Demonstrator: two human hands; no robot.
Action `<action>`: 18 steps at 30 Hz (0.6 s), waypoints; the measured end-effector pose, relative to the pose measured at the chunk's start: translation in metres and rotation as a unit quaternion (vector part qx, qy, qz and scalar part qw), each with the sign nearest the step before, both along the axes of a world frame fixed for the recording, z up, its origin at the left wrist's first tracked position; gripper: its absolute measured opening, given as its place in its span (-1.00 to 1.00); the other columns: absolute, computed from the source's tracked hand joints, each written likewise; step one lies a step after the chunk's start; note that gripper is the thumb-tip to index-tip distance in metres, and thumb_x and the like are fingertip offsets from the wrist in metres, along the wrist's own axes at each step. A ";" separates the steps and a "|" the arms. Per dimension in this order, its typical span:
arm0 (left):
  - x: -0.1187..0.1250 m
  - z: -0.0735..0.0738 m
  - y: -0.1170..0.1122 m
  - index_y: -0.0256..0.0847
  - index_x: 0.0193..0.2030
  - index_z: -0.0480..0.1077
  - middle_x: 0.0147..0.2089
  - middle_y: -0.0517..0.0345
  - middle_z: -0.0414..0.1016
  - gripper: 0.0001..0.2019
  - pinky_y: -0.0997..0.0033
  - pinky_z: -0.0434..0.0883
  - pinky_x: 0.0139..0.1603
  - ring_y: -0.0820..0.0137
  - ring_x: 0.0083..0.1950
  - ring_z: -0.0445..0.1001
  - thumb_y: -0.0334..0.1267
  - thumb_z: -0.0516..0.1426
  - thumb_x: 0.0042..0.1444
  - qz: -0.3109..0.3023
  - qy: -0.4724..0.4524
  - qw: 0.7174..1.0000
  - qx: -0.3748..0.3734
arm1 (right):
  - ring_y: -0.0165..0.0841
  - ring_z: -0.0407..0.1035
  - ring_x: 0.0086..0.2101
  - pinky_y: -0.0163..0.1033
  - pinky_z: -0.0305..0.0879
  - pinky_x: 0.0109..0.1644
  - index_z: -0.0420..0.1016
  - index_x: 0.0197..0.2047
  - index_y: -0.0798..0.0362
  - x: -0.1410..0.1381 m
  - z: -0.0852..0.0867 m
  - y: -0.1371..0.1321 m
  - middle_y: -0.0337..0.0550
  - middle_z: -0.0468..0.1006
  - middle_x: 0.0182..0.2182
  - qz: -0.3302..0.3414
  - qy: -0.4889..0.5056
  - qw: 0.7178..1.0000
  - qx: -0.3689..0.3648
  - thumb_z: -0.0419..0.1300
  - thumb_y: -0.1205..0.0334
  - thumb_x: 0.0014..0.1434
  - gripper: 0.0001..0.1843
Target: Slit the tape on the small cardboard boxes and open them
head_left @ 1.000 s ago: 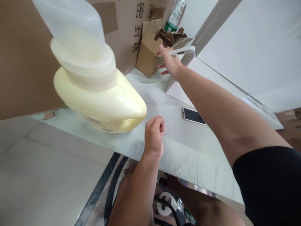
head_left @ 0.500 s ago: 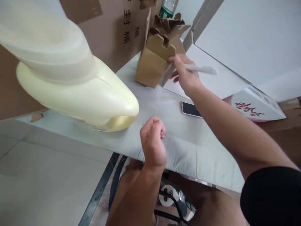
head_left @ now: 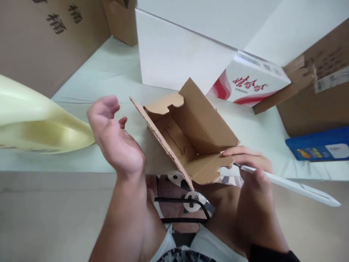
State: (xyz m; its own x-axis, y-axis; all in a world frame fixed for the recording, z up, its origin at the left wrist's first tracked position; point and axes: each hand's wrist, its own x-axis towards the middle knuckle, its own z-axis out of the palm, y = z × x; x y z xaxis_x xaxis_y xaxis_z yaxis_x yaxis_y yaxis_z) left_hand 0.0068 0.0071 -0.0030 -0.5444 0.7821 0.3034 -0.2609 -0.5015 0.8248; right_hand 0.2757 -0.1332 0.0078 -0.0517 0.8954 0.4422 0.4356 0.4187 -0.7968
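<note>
An open brown cardboard box point(head_left: 191, 131) lies tilted over the near edge of the white-covered table point(head_left: 109, 76), flaps spread, its inside bare. My right hand point(head_left: 253, 174) pinches one of the box's lower flaps and also holds a long white tool point(head_left: 294, 185) that sticks out to the right. My left hand point(head_left: 114, 138) hovers just left of the box, palm up, fingers loosely curled and apart, holding nothing. A pale yellow plastic jug point(head_left: 40, 127) lies on the table left of that hand.
A big white box point(head_left: 185, 58) stands behind the brown one. A red-and-white carton point(head_left: 251, 83) sits at the right, brown cartons point(head_left: 313, 94) beyond it, a blue pack point(head_left: 319, 147) at the far right. A large printed carton point(head_left: 49, 40) fills the back left.
My right hand has pulled the brown box from the back of the table to the near edge, tool still in hand. My left hand has opened from a fist. The view has swung right.
</note>
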 end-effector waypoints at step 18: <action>0.060 -0.027 0.035 -0.18 -0.08 0.39 -0.20 0.12 0.45 -0.62 0.27 0.47 0.18 0.31 -0.10 0.48 0.02 0.05 0.10 -0.102 0.077 0.992 0.015 | 0.17 -0.31 0.61 0.38 -0.20 0.67 0.64 0.23 -0.21 0.016 -0.028 -0.004 -0.50 -0.23 0.65 -0.022 -0.089 0.996 -0.009 0.09 -0.25 0.36 -0.44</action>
